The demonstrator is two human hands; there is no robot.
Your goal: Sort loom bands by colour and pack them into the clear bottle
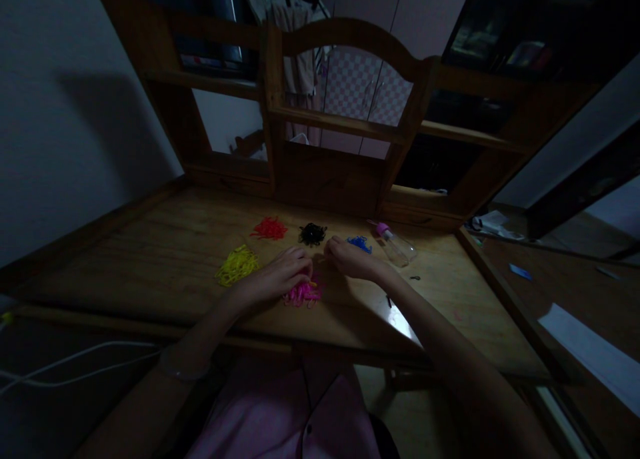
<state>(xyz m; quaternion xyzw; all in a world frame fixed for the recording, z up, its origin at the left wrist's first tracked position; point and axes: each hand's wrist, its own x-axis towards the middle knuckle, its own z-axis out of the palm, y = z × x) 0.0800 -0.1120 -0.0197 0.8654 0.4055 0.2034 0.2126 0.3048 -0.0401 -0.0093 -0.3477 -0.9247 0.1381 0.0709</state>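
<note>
My left hand [289, 271] is closed with curled fingertips at the edge of a pile of pink bands [303, 295]; whatever it pinches is too small to make out. A speck of orange-yellow shows by its fingertips. My right hand [344, 256] is pinched shut just to the right, between a black pile of bands [313, 234] and a blue pile of bands [359, 244]; its fingertips hide what they hold. Farther left lie a red pile of bands [269, 228] and a larger yellow pile of bands [238, 265].
A clear bottle with a purple cap [397, 244] lies at the right rear of the wooden desk [165, 245]. Near it are a small metal clip-like piece [415, 277] and a small dark piece [389, 301]. A wooden shelf [340, 122] rises along the back edge.
</note>
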